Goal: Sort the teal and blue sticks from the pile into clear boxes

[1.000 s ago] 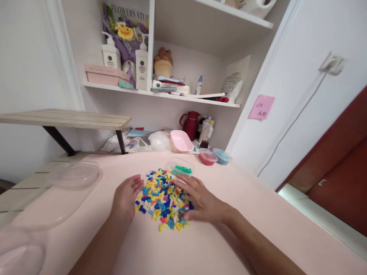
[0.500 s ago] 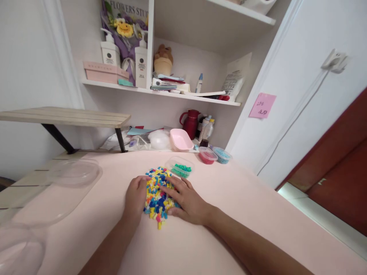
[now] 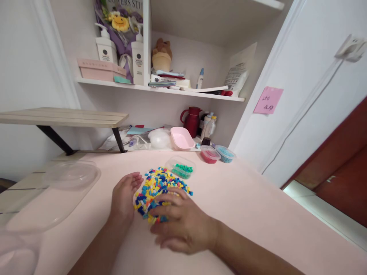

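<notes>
A pile of small multicoloured pieces (image 3: 157, 183), mostly yellow, blue and white, lies spread on the pink table (image 3: 229, 229). My left hand (image 3: 124, 193) is on edge along the pile's left side, fingers stretched and slightly curved, with nothing in it. Over the pile's lower right part is my right hand (image 3: 180, 221), its fingers spread and a little blurred; it covers some of the pieces. Just behind the pile, a clear plastic container (image 3: 189, 162) holds green pieces (image 3: 183, 168).
Lidded tubs of red pieces (image 3: 210, 154) and blue pieces (image 3: 225, 154) stand at the back right. An empty pink basket (image 3: 182, 138) sits near a dark red jug (image 3: 191, 121). Clear plastic containers (image 3: 70, 173) are at left, below a wooden riser (image 3: 65, 116).
My left hand has moved left, away from the pieces. My right hand has come nearer and lifted somewhat. The pile is now wider and more spread out. The view has shifted slightly.
</notes>
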Available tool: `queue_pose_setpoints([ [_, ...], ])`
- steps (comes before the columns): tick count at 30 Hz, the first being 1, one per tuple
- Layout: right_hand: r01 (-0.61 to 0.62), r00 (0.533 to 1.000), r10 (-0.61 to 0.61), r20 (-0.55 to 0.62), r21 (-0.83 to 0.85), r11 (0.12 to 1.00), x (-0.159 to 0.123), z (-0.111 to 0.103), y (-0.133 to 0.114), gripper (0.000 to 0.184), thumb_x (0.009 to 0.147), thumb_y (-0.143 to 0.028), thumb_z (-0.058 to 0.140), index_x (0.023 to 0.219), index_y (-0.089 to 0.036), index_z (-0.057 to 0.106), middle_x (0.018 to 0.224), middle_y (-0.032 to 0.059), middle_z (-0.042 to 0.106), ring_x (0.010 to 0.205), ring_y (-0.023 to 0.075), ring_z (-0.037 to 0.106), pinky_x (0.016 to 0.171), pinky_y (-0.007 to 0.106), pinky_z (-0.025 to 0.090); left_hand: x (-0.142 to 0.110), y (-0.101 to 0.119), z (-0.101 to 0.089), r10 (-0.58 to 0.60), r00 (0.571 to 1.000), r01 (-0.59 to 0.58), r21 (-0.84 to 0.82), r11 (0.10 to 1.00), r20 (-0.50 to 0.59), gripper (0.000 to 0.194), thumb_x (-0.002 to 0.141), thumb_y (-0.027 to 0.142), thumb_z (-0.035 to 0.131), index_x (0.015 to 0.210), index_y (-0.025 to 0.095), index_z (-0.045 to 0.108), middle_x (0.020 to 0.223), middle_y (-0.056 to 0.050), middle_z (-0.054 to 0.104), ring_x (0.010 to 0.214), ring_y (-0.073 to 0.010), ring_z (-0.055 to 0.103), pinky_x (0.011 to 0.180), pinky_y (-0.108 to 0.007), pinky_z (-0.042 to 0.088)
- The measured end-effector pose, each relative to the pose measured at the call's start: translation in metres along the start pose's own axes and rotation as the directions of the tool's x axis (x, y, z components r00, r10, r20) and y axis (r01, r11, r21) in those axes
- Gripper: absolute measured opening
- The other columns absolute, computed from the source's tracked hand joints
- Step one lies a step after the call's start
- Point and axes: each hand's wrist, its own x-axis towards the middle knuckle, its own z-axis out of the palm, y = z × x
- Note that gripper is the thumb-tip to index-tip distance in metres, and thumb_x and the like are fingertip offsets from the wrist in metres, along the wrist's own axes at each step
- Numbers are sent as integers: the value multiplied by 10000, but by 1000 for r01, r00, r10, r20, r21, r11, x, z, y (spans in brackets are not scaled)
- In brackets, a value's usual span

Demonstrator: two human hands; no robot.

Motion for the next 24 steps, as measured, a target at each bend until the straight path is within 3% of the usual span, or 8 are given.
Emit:
queue_pose_setpoints([
  [4, 121, 992, -119, 27, -88, 989, 9, 15, -10, 278, 1017, -436, 446, 1109, -382, 703, 1406, -83, 575, 1425, 171, 320, 1212, 393, 139, 6, 9, -3, -109, 988, 95, -130, 987, -106, 117, 711, 103, 548, 700, 172, 642, 671, -14, 667, 691, -114, 664, 915, -323, 549],
  [10, -120, 969, 101, -226, -69, 990, -5, 15, 24, 240, 979, -401, 540, 1174, -339, 666, 1356, 5, 603, 1281, 204, 485, 1138, 414, 297, 5, 3, -2, -42, 996, 41, -9, 999, -82, 87, 724, 165, 577, 734, 149, 662, 670, -30, 694, 695, -145, 683, 953, -386, 545],
  [11, -196, 935, 183, -303, -14, 980, -10, 10, 33, 266, 974, -385, 544, 1211, -324, 648, 1305, 34, 622, 1223, 209, 528, 1088, 405, 361, 4, 1, -1, -26, 997, 27, 16, 1000, -78, 95, 726, 180, 577, 738, 147, 665, 667, -30, 697, 693, -150, 684, 969, -404, 536],
  [13, -391, 805, 402, -435, 119, 913, -22, 1, 51, 291, 978, -294, 509, 1241, -298, 633, 1155, 63, 648, 1079, 203, 593, 950, 366, 467, 2, 1, 0, -7, 997, 11, 43, 999, -81, 108, 721, 195, 574, 741, 146, 668, 657, -28, 701, 684, -154, 684, 994, -433, 521],
  [15, -548, 673, 585, -452, 226, 806, -36, -4, 69, 324, 971, -230, 471, 1247, -278, 634, 1043, 63, 633, 931, 189, 619, 822, 326, 515, 1, 1, 1, -3, 995, 7, 47, 999, -96, 112, 711, 199, 571, 735, 148, 667, 642, -22, 698, 673, -153, 679, 1004, -446, 513],
  [17, -669, 592, 690, -417, 223, 709, -50, -4, 84, 385, 951, -186, 452, 1286, -280, 617, 1039, 59, 607, 813, 174, 612, 769, 321, 522, 0, 1, 1, -1, 994, 6, 40, 999, -113, 109, 696, 199, 570, 725, 151, 664, 627, -17, 692, 665, -150, 675, 1005, -445, 512],
  [21, -747, 600, 740, -303, 117, 654, -65, 5, 101, 514, 884, -106, 461, 1333, -320, 588, 1091, 39, 604, 790, 159, 611, 790, 305, 510, 0, 0, 0, 3, 992, 1, 32, 999, -123, 116, 663, 210, 579, 723, 154, 661, 616, -14, 688, 660, -154, 671, 997, -455, 511],
  [24, -755, 613, 748, -255, 89, 650, -65, 9, 103, 423, 876, -141, 506, 1243, -305, 639, 1043, 27, 635, 810, 165, 624, 778, 286, 497, 0, -2, 0, 4, 994, 0, 41, 999, -107, 143, 644, 224, 576, 732, 153, 663, 627, -19, 693, 670, -160, 672, 992, -464, 509],
])
